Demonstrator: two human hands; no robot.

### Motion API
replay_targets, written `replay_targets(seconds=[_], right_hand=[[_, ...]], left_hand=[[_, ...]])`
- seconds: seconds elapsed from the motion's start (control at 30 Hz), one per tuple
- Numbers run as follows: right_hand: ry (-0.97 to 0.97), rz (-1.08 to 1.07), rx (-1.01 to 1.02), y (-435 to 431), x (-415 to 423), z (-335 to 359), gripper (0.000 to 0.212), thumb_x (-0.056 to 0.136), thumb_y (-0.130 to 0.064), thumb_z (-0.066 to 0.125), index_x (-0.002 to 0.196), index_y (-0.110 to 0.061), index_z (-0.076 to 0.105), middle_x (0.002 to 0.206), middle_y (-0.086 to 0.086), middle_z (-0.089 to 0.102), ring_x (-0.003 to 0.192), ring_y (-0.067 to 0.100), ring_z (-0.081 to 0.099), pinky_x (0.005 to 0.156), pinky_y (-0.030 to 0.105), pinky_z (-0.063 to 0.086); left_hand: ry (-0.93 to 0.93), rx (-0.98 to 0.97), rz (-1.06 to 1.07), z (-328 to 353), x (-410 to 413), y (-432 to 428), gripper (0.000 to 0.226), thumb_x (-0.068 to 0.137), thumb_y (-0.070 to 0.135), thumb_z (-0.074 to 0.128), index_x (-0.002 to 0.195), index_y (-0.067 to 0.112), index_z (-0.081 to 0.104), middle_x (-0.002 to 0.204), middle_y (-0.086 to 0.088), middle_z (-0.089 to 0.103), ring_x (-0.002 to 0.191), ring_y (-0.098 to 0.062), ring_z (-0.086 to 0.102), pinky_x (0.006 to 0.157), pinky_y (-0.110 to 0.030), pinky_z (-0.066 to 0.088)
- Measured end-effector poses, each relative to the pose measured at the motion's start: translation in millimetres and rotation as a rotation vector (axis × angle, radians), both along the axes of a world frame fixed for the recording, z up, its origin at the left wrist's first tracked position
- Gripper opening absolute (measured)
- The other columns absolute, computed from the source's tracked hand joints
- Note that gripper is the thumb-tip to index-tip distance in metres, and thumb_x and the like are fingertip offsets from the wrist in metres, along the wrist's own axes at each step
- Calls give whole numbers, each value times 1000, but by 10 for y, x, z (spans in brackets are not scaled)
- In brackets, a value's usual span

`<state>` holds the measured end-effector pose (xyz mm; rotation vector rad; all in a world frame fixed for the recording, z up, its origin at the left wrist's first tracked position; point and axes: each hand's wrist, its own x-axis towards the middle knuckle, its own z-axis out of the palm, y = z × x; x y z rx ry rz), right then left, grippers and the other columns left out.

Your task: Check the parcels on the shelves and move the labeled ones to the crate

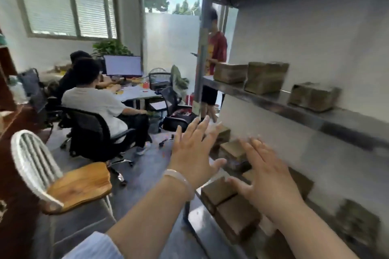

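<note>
Nearest, the left hand (192, 153), a pale translucent bangle (181, 181) on its wrist, and the right hand (271, 176) both reach toward the grey metal shelf rack (294, 111); the fingers of each are straight and spread apart, gripping nothing; both hover over the rack's lower shelf, and blur hides whether either touches anything; beside the right wrist, at the front edge of that lower shelf, two plain brown cardboard parcels (219, 192) lie side by side, touching; further brown parcels (233, 148) sit along the same shelf under and beyond the fingertips; whether any carries a label cannot be told through the blur; on the rack's middle shelf three more brown cardboard boxes (266, 78) stand in a row, the two far ones close together, the near one apart; left of the rack stands a wooden-seated chair with a white slatted back (80, 185); farther left of the rack a seated person in a white shirt (94, 103) faces a lit flat monitor (123, 65); behind the rack's far upright stands a person in a red shirt (217, 50).
</note>
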<state>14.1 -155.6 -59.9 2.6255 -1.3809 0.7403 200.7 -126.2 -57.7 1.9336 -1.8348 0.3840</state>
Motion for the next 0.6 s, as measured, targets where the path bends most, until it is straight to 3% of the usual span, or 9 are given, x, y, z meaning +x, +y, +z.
replay_targets(seconds=[0.2,0.3,0.6], right_hand=[[-7,-280,-57,181,-1277,307,97,82,-68,52,149,-41,-13,159,-15,-14,141,2,-21,117,34,-14],[-55,-404,-79,295,-1744,464,96,83,-65,54,150,-41,-10,160,-16,-12,145,5,-17,121,37,-6],[-149,-714,-215,549,-2718,640,87,86,-60,55,150,-43,-1,161,-15,0,145,2,-9,115,25,-6]], left_hand=[[26,-37,-314,232,-1289,-375,80,92,61,47,152,44,-3,164,9,-8,150,-13,-13,119,-43,-12],[31,-64,-440,352,-1814,-484,80,92,61,47,153,44,-2,164,9,-8,150,-12,-13,121,-43,-9],[35,-90,-816,683,-3097,-785,79,91,64,44,153,45,-2,164,9,-6,151,-14,-7,122,-46,1]])
